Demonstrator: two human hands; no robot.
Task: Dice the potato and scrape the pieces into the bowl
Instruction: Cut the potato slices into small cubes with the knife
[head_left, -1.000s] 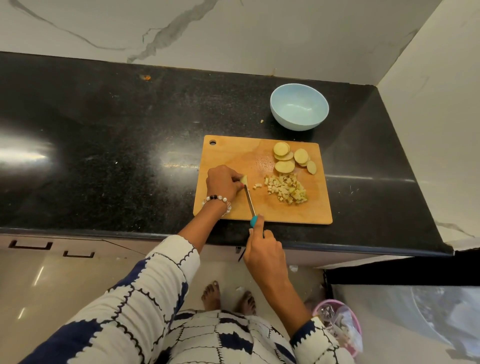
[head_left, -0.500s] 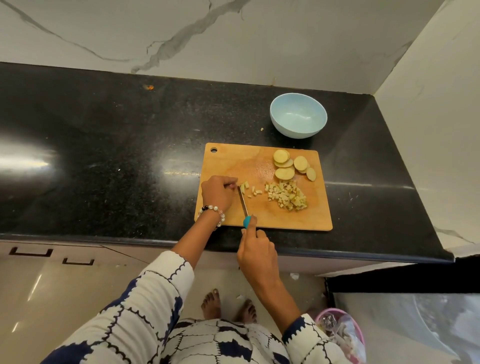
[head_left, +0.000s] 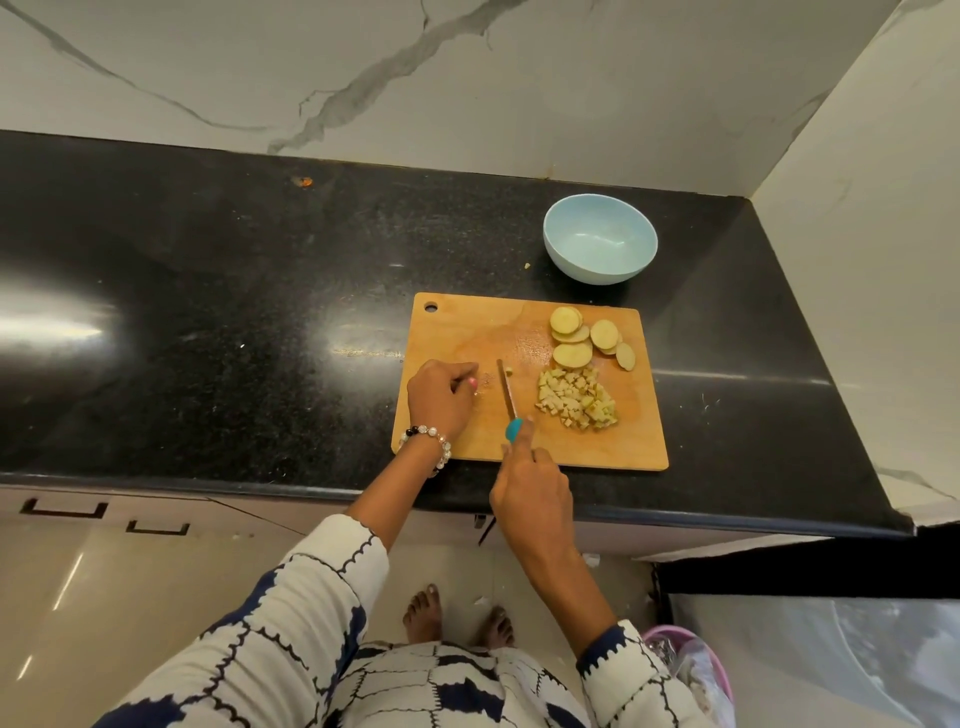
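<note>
Our right hand (head_left: 530, 493) grips the knife (head_left: 508, 397), blade flat on the board (head_left: 613, 447), w/ the left hand (head_left: 441, 397) curled beside it, empty (we think). Diced pile (head_left: 576, 399) and slices (head_left: 582, 338) lie near the empty bowl (head_left: 600, 239) for scraping.

Pink bin (head_left: 696, 670) beside black counter (head_left: 208, 312)

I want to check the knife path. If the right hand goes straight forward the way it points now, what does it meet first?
Probably the small potato piece beside the knife tip held by the right hand; beyond it, bare cutting board. Depth is uncertain.
</note>
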